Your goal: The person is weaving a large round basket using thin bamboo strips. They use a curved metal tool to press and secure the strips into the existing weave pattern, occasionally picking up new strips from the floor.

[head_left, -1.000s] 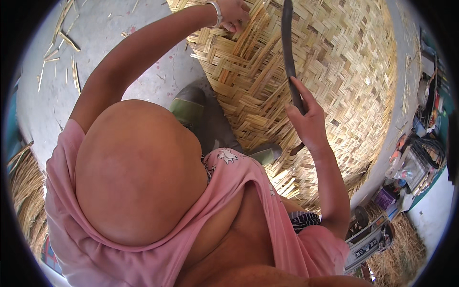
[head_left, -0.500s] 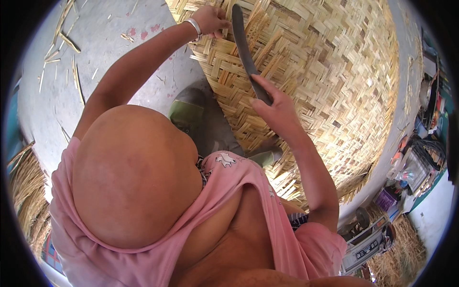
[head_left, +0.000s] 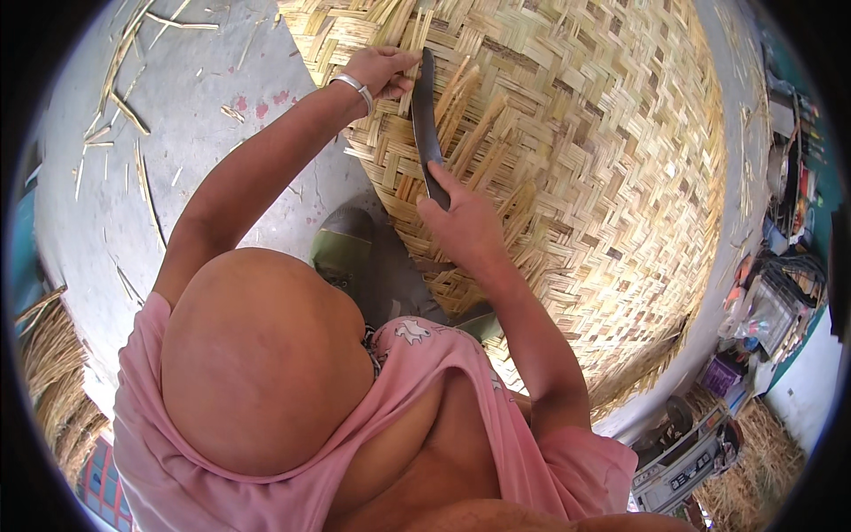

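A large woven mat (head_left: 612, 204) of pale flat strips lies on the floor in front of me. At its left part, my left hand (head_left: 383, 73), with a silver band on the wrist, has its fingers pinched on a loose pale strip (head_left: 420, 32) of the mat. My right hand (head_left: 468, 226) is closed around the near end of a long, dark, slightly curved knife (head_left: 425, 124). The blade points away from me, and its tip is close beside my left fingertips. Several loose strip ends (head_left: 479, 106) stick up from the weave right of the blade.
Green boots (head_left: 344, 244) stand by the mat's near left edge. Cut strips (head_left: 131, 111) lie scattered on the grey floor to the left. A straw bundle (head_left: 53, 363) is at the far left. Mixed clutter (head_left: 762, 310) and a metal-framed object (head_left: 683, 470) line the right side.
My right hand has moved left with the knife, bringing the blade closer to my left fingers and more upright in view. The whole view has shifted, so mat and boots appear lower.
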The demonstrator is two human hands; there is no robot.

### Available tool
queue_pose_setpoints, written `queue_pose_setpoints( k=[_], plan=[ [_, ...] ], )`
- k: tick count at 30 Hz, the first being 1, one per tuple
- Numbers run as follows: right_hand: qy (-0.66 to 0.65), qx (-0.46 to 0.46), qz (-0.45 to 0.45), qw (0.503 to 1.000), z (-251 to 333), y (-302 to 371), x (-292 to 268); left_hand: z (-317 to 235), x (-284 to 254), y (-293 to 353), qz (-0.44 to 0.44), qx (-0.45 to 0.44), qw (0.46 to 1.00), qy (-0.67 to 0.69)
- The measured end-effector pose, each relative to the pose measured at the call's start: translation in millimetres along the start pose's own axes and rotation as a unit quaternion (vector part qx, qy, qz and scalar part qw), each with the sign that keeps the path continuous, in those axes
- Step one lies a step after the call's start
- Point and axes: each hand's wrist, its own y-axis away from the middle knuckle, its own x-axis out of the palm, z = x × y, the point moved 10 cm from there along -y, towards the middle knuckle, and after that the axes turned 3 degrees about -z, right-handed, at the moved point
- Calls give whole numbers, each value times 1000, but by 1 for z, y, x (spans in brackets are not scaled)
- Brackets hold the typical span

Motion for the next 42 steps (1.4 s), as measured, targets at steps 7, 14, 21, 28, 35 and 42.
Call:
queue_pose_setpoints(
  k=[7, 14, 21, 28, 35, 42],
  plan=[
    [71, 11, -22, 997, 10, -25, -6, -11, -1, 9, -32, -14, 997, -64],
    [122, -4, -68, 990, 4, -36, 7, 15, 2, 11, -10, -145, 989, -29],
    [181, -33, -43, 982, 17, -36, 10, -3, -3, -14, -110, -21, 981, -161],
    [209, -2, -22, 978, 13, -25, -4, -53, 27, 5, -53, 238, 753, -612],
    [126, -4, 61, 990, -52, 59, -38, -43, 15, 2, -108, 312, 713, -618],
    [-78, -16, -48, 996, -46, 68, -90, 4, 47, 7, 114, 58, 968, -217]
  ],
)
